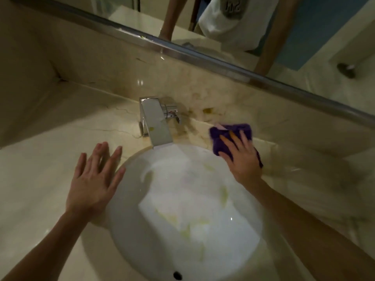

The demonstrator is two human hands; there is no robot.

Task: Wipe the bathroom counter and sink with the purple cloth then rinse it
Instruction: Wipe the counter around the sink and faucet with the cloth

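Two bare forearms come in from the bottom corners of the frame, either side of the white sink (129, 230), whose round bowl fills the lower middle and shows pale yellowish smears on its inner wall and a dark overflow hole at the bottom edge of the frame. At left of centre the left hand (92, 179) lies palm down with its fingers spread wide, holding nothing, over the beige marble desk (40, 179) just beside the sink's left rim; whether it touches the surface cannot be told. At right of centre the right hand (242, 157) presses flat, fingers splayed, on the purple cloth (233, 129), which lies bunched on the desk at the sink's upper right rim, near the back ledge. A square chrome faucet (156, 124) stands in the middle of the frame, its spout reaching over the bowl's far edge, with brownish stains on the marble just to its right. Across the top of the frame a mirror (304, 27) with a metal lower edge reflects a white shirt and two arms
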